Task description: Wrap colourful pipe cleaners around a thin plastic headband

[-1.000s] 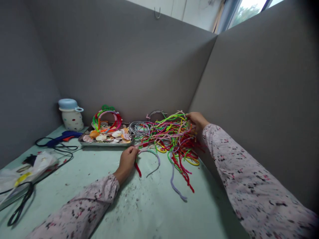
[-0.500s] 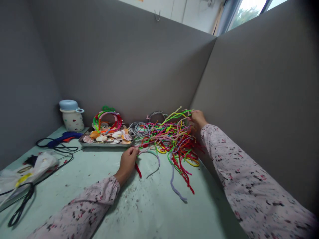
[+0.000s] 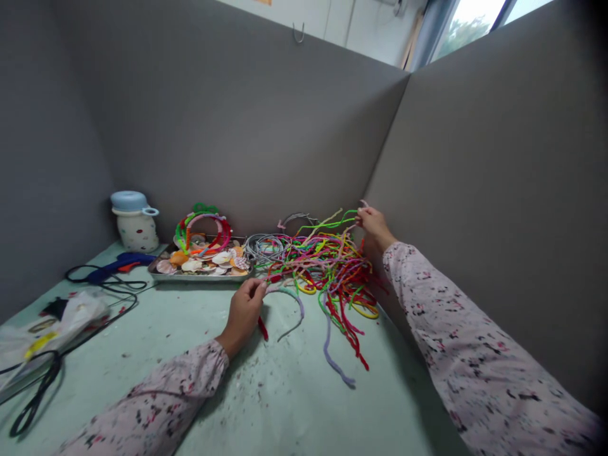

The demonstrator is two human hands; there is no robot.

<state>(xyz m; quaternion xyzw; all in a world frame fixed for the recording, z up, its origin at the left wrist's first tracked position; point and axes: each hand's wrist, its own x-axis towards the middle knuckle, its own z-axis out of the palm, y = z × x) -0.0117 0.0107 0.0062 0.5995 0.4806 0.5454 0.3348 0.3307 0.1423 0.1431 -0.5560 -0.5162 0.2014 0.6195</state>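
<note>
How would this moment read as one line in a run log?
left hand: grips grey headband end | right hand: pinches raised strands above pipe cleaner pile | nearby: shell tray

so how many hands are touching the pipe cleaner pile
2. The left hand grips the pile at its near edge; the right hand pinches it at its far right.

The right hand [image 3: 373,225] has lifted off the top of the pile of pipe cleaners [image 3: 327,263] and now sits higher, above the pile's far right edge, its fingers pinched on a few strands. Those green and tan strands [image 3: 327,223], lying on the pile a second ago, now arch clear above it.
</note>
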